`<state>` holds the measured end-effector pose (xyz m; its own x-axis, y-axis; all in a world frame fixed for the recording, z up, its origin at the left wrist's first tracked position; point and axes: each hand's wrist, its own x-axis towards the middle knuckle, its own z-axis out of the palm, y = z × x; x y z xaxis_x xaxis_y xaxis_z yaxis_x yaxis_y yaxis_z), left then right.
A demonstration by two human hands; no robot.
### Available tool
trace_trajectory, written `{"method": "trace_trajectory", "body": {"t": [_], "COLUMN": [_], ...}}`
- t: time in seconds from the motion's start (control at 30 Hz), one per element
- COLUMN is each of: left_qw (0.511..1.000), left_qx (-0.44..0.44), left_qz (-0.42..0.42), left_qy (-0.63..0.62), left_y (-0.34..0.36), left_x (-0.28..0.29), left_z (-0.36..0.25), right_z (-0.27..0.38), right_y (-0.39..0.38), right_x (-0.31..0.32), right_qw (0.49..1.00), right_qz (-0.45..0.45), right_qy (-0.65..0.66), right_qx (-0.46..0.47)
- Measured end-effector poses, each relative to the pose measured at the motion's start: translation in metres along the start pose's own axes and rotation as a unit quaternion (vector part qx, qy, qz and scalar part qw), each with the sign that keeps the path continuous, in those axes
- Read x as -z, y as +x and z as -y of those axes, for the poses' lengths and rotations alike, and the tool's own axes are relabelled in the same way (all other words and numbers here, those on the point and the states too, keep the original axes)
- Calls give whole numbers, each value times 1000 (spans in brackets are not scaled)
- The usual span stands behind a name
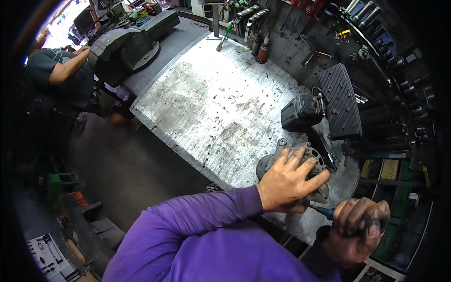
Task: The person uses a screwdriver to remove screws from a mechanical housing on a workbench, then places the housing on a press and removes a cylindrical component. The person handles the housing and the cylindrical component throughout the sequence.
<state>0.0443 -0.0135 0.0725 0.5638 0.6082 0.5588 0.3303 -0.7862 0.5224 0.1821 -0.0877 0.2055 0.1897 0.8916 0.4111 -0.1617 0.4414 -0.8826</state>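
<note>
Left hand [293, 181]: fingers spread over the housing [319, 157], which lies beneath them on the bench [188, 113]. Right hand [361, 228]: fingers clamped on the blue tool [325, 213]. Step appears to be tool work; next move likely calls for firm bracing.

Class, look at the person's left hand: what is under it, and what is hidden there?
Under the left hand is a grey metal part. Its left edge, a round lug and curved slots show; its middle, covered by the hand, cannot be seen.
</note>
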Motion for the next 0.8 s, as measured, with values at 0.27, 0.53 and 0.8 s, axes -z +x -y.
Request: {"method": "trace_trajectory", "body": {"t": [0.27, 0.53, 0.8], "left_qw": [992, 986, 977], "left_qx": [-33, -6, -115], "left_qz": [-89, -120, 126], "left_qy": [78, 113, -127], "left_y": [5, 17, 30], "left_x": [-15, -5, 24], "left_z": [10, 2, 52], "right_z": [-1, -5, -49], "right_y": [26, 7, 43], "right_x": [-7, 1, 34], "right_qw": [990, 997, 955], "right_qz": [138, 75, 256], "right_qy": [24, -28, 147], "right_qx": [-35, 23, -24]}}
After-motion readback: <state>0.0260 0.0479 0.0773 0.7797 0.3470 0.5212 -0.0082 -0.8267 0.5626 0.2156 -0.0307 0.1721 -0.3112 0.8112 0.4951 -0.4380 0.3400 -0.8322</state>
